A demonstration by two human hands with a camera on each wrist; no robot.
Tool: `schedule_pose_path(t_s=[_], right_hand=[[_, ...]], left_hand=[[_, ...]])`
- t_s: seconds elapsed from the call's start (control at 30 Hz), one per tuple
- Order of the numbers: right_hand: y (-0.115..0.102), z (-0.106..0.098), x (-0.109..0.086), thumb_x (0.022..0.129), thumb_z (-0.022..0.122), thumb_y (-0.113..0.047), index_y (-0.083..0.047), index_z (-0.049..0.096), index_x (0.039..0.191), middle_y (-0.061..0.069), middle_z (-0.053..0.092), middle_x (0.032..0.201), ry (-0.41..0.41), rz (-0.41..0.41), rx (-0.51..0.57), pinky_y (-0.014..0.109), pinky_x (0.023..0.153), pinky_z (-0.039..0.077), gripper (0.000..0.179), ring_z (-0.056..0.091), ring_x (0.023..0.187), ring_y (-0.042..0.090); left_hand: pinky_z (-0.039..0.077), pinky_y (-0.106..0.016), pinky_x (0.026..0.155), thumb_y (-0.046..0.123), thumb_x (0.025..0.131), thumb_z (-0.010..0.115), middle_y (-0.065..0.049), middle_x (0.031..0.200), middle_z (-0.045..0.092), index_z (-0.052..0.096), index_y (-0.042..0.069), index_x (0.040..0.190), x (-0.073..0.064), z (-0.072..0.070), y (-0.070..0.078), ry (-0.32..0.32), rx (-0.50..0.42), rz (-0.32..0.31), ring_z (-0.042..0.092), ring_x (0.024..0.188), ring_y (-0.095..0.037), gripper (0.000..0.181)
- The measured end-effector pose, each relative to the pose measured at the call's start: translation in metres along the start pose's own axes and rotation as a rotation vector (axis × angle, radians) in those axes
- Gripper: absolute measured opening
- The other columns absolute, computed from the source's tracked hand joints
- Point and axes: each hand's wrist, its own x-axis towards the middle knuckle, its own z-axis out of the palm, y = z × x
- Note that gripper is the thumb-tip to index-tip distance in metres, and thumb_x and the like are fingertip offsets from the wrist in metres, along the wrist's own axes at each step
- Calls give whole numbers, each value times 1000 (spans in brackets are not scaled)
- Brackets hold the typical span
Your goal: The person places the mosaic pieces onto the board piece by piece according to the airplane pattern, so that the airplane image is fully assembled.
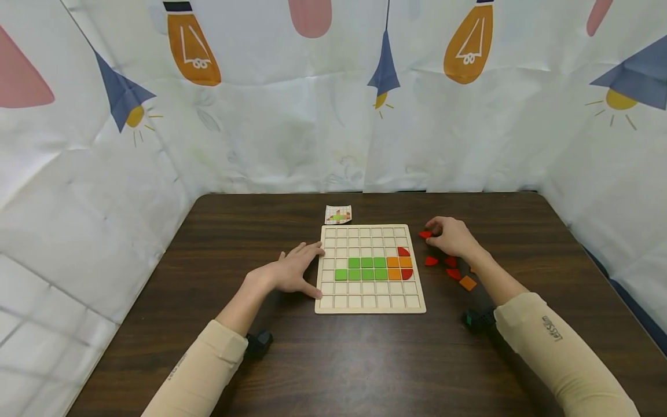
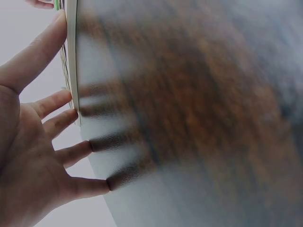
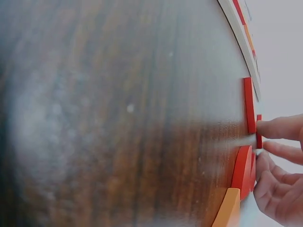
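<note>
Filling the grid board (image 1: 370, 302) looks partway: green squares (image 1: 367, 262) set, loose pieces (image 1: 468, 283) left at three o'clock; right hand (image 1: 452, 237) pinches a red piece (image 1: 424, 234) at two o'clock, spread left hand (image 1: 289, 270) touches the nine-o'clock edge.

Wooden grid board (image 1: 367, 253), glossy wood-grain table (image 1: 339, 359), smooth red pieces (image 1: 431, 261), creased cloth-like backdrop (image 1: 312, 133)

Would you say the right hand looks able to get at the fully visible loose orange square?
Probably yes: the loose orange square lies on the table near the right hand, with nothing covering it, though that hand is busy with a red piece.
</note>
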Motion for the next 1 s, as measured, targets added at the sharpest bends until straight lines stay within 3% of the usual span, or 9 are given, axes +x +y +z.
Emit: schedule_pose_path(t_s=[0.17, 0.53, 1.0], right_hand=[[-1, -1, -1, 95, 74, -17, 7, 67, 120, 22, 66, 109, 7, 29, -11, 52, 84, 52, 35, 62, 98, 38], [2, 0, 2, 96, 72, -15, 6, 69, 112, 13, 70, 93, 0, -1, 12, 38, 67, 52, 27, 62, 75, 24], [-11, 3, 2, 96, 71, -15, 4, 70, 115, 12, 71, 97, -26, -47, 53, 42, 73, 55, 27, 66, 83, 25]], left_hand=[[7, -76, 113, 46, 84, 85, -10, 171, 12, 32, 10, 159, 0, 0, 1, 0, -1, 0, 4, 155, -40, 99], [7, -75, 114, 46, 84, 85, -10, 171, 12, 32, 10, 159, 0, 0, 2, -2, 2, -8, 4, 155, -40, 98], [7, -77, 112, 47, 84, 85, -11, 171, 13, 33, 10, 158, 2, 0, 0, 9, -4, 5, 5, 155, -42, 98]])
